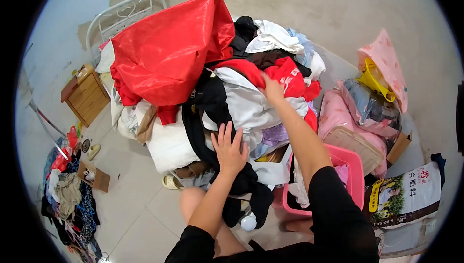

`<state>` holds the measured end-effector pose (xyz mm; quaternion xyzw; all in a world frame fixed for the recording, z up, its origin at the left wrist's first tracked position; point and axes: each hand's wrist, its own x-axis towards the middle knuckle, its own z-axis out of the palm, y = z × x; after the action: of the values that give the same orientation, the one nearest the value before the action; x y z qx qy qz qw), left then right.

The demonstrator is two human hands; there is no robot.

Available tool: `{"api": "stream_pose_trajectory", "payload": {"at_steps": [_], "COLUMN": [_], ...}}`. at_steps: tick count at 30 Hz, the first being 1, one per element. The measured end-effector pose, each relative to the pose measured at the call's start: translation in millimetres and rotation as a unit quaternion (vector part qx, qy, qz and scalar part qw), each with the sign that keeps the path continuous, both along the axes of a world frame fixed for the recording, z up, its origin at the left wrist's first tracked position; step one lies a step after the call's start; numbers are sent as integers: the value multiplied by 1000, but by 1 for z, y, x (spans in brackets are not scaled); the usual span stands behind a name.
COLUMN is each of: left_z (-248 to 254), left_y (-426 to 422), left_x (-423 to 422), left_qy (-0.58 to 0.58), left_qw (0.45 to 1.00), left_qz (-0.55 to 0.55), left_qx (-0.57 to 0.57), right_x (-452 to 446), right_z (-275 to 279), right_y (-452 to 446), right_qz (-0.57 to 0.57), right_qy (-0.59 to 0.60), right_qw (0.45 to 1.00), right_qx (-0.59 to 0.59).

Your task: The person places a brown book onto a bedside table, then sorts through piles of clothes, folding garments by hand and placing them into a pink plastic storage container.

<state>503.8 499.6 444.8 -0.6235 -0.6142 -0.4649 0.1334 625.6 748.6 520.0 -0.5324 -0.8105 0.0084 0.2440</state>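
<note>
My left hand (229, 152) lies with its fingers spread on a black garment (212, 98) with long dangling parts, at the front of a big heap of clothes. Farther up the heap, my right hand (273, 91) has its fingers closed at the edge of a red garment (249, 71) with white lettering. The fingertips there are partly hidden. Between the hands lies a crumpled white garment (241, 101). A purple dotted cloth (274, 135) shows beneath it. A large shiny red bag (159, 45) covers the heap's left side.
A pink basket (356, 176) stands beside my right arm. Pink bags (333, 110) and a printed fertilizer sack (408, 195) are at the right. On the left are a wooden cabinet (87, 98), a small cardboard box (99, 180) and a clothes pile (70, 200) on the tiled floor.
</note>
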Motion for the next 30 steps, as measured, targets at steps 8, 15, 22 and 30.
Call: {"api": "stream_pose_trajectory", "payload": {"at_steps": [8, 15, 22, 30], "left_z": [6, -29, 4, 104], "left_y": [-4, 0, -50, -86], "left_x": [6, 3, -2, 48], "left_qy": [-29, -6, 3, 124], "left_qw": [1000, 995, 984, 989], "left_qz": [-6, 94, -155, -74], "left_qx": [-8, 29, -83, -6], "right_x": [15, 146, 248, 261], "right_z": [-61, -1, 42, 70], "right_y": [-164, -298, -350, -333], "right_qz": [-12, 29, 106, 97], "right_qy": [175, 433, 793, 777], "right_qw": [982, 859, 535, 581], "right_qx": [-74, -271, -271, -221]}}
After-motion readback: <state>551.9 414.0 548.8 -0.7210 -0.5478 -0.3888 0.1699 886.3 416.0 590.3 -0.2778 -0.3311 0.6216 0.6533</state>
